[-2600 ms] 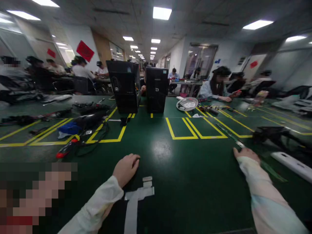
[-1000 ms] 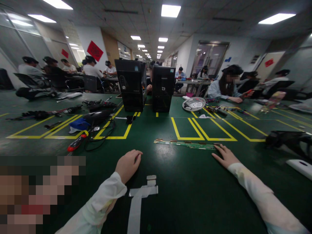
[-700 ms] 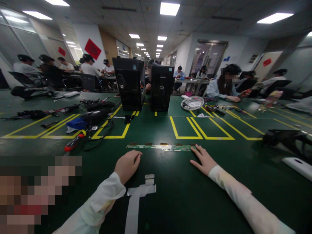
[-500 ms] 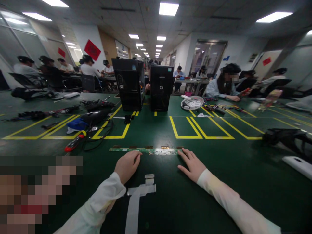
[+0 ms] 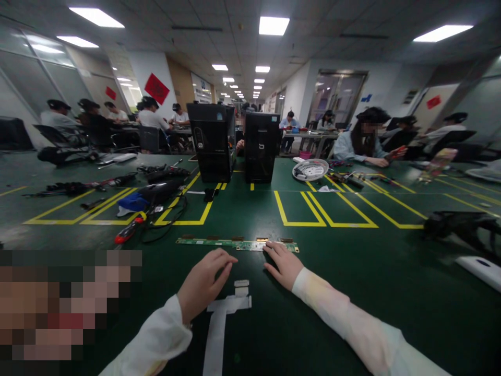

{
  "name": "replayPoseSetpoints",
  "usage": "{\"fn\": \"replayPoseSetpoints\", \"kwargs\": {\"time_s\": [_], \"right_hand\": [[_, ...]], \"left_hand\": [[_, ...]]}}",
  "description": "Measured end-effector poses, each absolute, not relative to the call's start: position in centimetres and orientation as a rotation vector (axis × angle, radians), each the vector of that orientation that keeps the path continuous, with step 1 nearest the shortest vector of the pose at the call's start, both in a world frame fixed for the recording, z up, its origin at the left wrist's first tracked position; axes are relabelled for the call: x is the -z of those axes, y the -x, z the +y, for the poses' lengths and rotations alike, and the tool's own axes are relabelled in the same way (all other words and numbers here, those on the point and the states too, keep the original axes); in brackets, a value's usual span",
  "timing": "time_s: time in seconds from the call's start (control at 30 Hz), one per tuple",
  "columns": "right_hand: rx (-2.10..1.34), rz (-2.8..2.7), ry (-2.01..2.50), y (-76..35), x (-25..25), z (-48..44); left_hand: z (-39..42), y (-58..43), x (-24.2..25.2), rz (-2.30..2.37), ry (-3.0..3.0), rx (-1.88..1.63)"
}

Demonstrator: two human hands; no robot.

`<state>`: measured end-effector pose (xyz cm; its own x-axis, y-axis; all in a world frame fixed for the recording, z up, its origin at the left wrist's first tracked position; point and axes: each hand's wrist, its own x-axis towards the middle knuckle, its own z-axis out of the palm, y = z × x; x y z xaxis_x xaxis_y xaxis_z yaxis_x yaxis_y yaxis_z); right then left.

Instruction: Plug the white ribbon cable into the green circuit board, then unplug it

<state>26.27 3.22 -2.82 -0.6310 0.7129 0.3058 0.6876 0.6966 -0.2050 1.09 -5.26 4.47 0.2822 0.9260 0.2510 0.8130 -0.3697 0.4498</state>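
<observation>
1. Lying flat on the dark green table (image 5: 352,271), crosswise: a long, narrow green circuit board (image 5: 211,242).
2. Over the board's right part, palm down: the right hand (image 5: 284,261), fingers loosely spread wide, fingertips on the board, nothing gripped.
3. Just nearer than the board's middle, apart from it: the left hand (image 5: 205,282), half curled, a narrow gap between thumb and fingers, nothing visible held. Impossible to tell whether resting on the table.
4. Nearer than the board, close to the left hand: pale ribbon cables (image 5: 215,334), partly overlapping.
5. Beyond the board: yellow tape lines (image 5: 305,224), then two upright black computer towers (image 5: 259,149), side by side.
6. Left of the board: a red-and-black screwdriver (image 5: 129,231).
7. Beyond the board, to the right: a round white slotted part (image 5: 311,169); farther still, a seated person (image 5: 344,149) in light blue.
</observation>
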Motion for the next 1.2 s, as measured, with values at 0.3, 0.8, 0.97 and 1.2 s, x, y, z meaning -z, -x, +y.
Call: {"fn": "replayPoseSetpoints", "kwargs": {"time_s": [0.3,0.8,0.97,1.2], "right_hand": [[-0.097,-2.511,1.023,-26.8,3.7,4.0],[-0.195,-2.559,0.943,-27.5,3.0,5.0],[-0.225,-2.568,0.937,-27.6,2.8,4.9],[-0.261,-2.592,0.923,-27.9,2.6,5.0]], "left_hand": [[-12.1,-3.0,-0.7,1.443,-2.397,-0.085],[-5.3,-10.5,-0.5,1.636,-2.508,-0.194],[-4.6,-9.4,0.5,1.608,-2.433,-0.217],[-3.9,-7.7,0.6,1.474,-2.459,-0.164]]}}
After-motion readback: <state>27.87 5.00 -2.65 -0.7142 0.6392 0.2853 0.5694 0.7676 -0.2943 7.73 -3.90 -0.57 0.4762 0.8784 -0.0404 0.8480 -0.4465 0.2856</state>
